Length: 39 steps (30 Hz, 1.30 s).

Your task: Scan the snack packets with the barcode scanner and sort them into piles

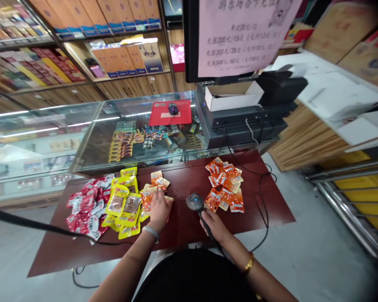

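Note:
My left hand (159, 211), with a pale bracelet at its wrist, is over a small pile of orange snack packets (147, 198). Its fingers are closed on one packet, whose edge shows beside the hand. Just left of it lie yellow snack packets (116, 203) with clear windows, and further left a heap of red and white packets (87, 207). A dark handheld barcode scanner (194, 202) is gripped by my right hand (214, 225), its head tilted up and showing a blue light. Another group of orange packets (228, 180) lies just beyond the scanner.
The packets lie on a dark red tabletop (182, 228). Behind it stands a glass display counter (138, 157) with a mouse (173, 109) on a red mat (156, 118). A monitor (191, 50) bears a pink sign. A black cable (266, 209) crosses the table's right side.

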### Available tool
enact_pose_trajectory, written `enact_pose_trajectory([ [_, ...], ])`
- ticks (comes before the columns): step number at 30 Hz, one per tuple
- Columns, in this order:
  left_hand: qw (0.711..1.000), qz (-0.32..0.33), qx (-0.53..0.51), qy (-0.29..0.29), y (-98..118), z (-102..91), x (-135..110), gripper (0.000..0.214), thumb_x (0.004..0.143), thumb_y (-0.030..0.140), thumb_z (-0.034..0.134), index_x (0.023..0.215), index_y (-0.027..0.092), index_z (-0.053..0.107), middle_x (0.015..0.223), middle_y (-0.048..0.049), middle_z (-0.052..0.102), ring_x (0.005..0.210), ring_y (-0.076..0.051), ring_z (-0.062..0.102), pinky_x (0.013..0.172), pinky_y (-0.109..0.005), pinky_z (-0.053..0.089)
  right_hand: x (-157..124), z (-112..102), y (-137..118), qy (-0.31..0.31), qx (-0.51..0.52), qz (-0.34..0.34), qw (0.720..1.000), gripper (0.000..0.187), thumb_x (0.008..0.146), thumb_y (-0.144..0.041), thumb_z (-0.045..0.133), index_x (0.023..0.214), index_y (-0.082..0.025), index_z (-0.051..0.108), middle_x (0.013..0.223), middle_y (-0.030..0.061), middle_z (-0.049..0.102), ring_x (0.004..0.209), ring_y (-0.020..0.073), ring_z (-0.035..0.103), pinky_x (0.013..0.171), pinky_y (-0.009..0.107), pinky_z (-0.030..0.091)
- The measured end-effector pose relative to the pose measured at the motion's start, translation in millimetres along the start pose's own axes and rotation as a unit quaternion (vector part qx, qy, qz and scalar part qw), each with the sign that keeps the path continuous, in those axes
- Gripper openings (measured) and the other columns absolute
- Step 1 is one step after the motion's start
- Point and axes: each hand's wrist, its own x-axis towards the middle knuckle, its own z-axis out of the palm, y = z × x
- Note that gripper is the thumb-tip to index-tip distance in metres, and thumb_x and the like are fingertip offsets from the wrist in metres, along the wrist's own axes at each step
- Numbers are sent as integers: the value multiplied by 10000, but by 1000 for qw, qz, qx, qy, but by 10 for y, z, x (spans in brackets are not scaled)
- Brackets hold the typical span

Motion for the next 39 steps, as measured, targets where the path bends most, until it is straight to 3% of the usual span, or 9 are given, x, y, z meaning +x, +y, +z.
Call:
enact_pose_trajectory([
  [5,978,168,-28,-118,889,391,-41,298,860,246,540,1147,180,581,1141,-128,595,1104,-266,534,992,-373,394,-159,-313,52,65,47,1,997,569,688,-761,631,806,-230,463,507,-90,470,364,62,349,352,192,251],
  [11,961,224,0,-164,1482,763,-239,794,802,518,612,1462,130,402,1491,-209,376,1312,-383,359,1059,-478,304,-418,-662,50,179,108,-21,978,580,646,-761,676,788,-231,490,526,-71,463,413,83,403,385,206,285],
  [21,939,291,95,-153,1675,743,-55,712,830,271,540,1490,76,359,1336,-225,516,1149,-320,494,955,-421,395,-498,-703,108,205,128,-28,970,569,647,-731,707,709,-214,478,469,-74,470,366,59,373,356,178,270],
  [24,963,216,16,-163,1554,666,88,536,836,198,529,1365,106,515,1158,-197,633,1074,-284,577,923,-382,424,-431,-622,78,183,131,-17,974,581,627,-743,708,731,-216,486,464,-79,471,362,58,369,352,170,261],
  [26,969,99,-103,-203,1399,638,212,328,854,233,550,1149,131,650,1011,-166,692,977,-266,637,875,-363,451,-384,-569,46,166,128,-15,978,593,609,-751,712,745,-216,497,466,-78,478,366,59,371,352,167,255],
  [28,933,-40,-261,-246,1199,617,324,242,852,334,598,958,137,688,879,-140,717,863,-258,675,802,-351,485,-340,-519,16,153,118,-15,981,602,599,-757,712,754,-215,502,462,-79,478,368,59,375,354,164,255],
  [31,831,-163,-470,-250,883,556,404,404,842,515,600,915,124,676,813,-121,730,768,-252,696,722,-351,524,-274,-437,-14,128,94,3,987,613,606,-773,693,773,-215,499,454,-88,467,349,54,354,342,165,245],
  [35,679,-215,-675,-194,567,397,362,496,751,554,697,942,98,659,809,-113,739,759,-254,708,734,-378,554,-185,-266,-36,84,56,28,995,614,617,-774,684,785,-223,473,490,-88,491,352,51,358,339,164,254],
  [39,619,-233,-736,-145,352,232,308,443,734,496,728,932,105,665,834,-113,745,840,-258,710,823,-405,552,-105,4,-43,7,-21,12,1000,577,692,-762,639,760,-216,463,521,-82,492,374,51,372,349,166,277],
])
